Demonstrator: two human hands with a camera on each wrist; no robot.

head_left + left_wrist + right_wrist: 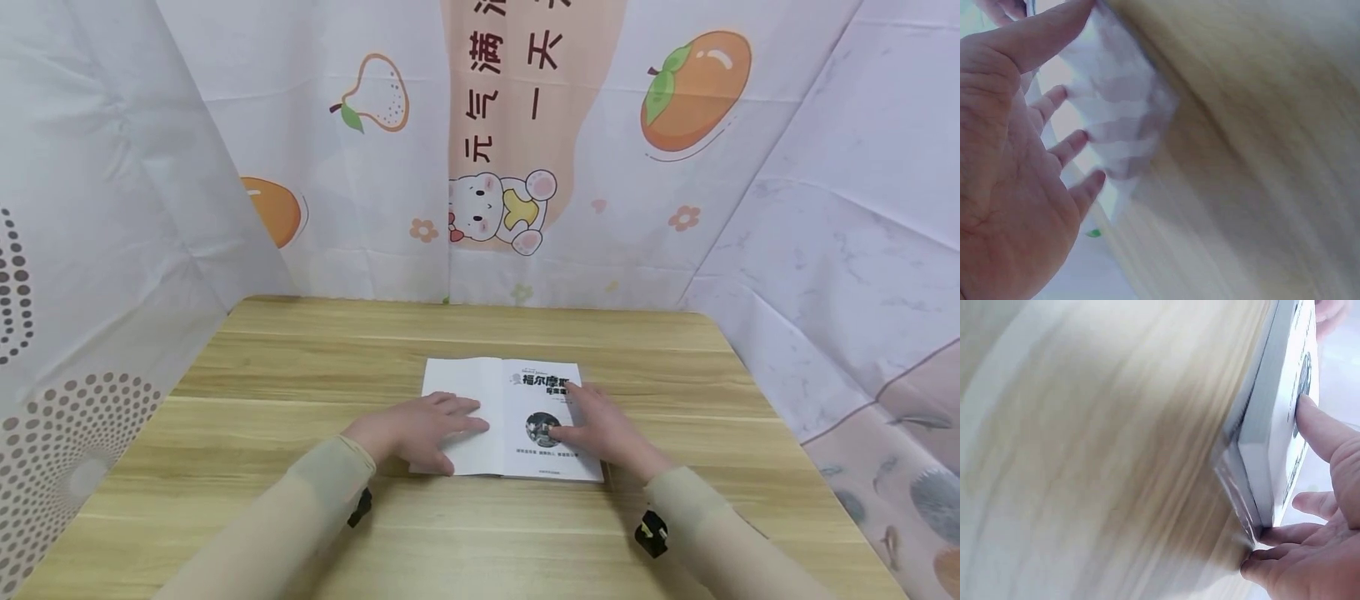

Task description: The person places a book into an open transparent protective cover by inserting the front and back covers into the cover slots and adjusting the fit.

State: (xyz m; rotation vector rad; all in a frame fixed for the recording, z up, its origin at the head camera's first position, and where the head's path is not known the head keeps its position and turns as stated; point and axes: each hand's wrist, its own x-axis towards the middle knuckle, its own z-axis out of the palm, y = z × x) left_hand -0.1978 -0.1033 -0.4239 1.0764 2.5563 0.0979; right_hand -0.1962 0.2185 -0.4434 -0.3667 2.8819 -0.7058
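Working from left to right, we first noted the left curtain (112, 208), printed with dotted rings (90, 450), well to the left of the left fingers. We observed the left hand (427, 427) extending from a pale sleeve (292, 500), with a black device (360, 508) under the wrist. Its fingers were released and spread above the blank left page (457, 375), the thumb being nearest the page's bottom edge. We recorded shadows under these fingers in the left wrist view; we could not tell whether every tip made contact.

We located the book (501, 417) beneath the left fingers and between both hands, lying open on the wooden table (465, 533). Its centre crease ran just right of the left fingertips. We read the right page (534, 402) as carrying a dark title (545, 381), just beside the right index fingertip, and a round picture (538, 427) at the right thumb tip.

We found the right hand (609, 432) grasping the book's right side, thumb on the page, lower fingers against the outer edge. A glossy cover edge (1235, 494) projected near those fingertips. Beyond both sets of fingers, we noted the rear curtain (405, 167); farther right of the right fingers hung a marbled curtain (847, 217).
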